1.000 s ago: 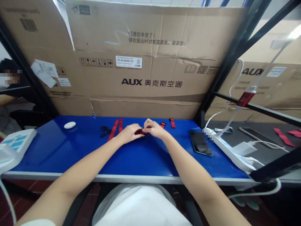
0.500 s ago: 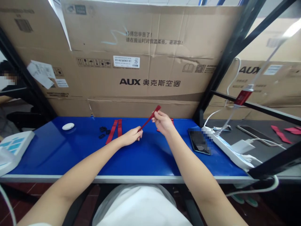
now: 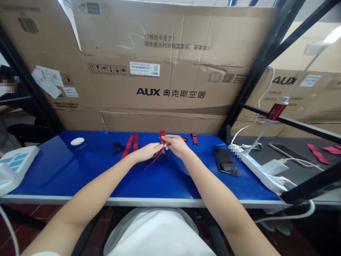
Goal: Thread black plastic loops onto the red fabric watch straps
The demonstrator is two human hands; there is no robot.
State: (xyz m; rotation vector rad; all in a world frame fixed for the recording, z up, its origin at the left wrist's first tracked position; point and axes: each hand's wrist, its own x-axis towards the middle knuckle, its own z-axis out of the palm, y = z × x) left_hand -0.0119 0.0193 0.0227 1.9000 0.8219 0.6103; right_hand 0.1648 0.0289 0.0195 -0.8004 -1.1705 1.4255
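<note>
A red strap [image 3: 162, 132] is pinched between my two hands above the blue table [image 3: 87, 174]. My left hand [image 3: 149, 151] is closed on its lower part, and a thin end hangs down past the fingers. Right beside it, my right hand [image 3: 173, 144] pinches the strap higher up, with its top end sticking up. Two red straps [image 3: 128, 145] lie left of my hands, next to several small black pieces [image 3: 116, 148]. Behind my right hand lies another folded red strap [image 3: 195, 139].
A large cardboard box [image 3: 170, 78] stands behind the table. To the right are a dark phone [image 3: 226, 161], a white power strip [image 3: 261, 172] and a black metal frame [image 3: 239, 94]. A white oval object [image 3: 77, 141] and a white device [image 3: 20, 167] are at left.
My right hand has moved left and down to meet my left hand. The strap, stretched diagonally between them before, now stands up at the fingers with one end hanging down.
</note>
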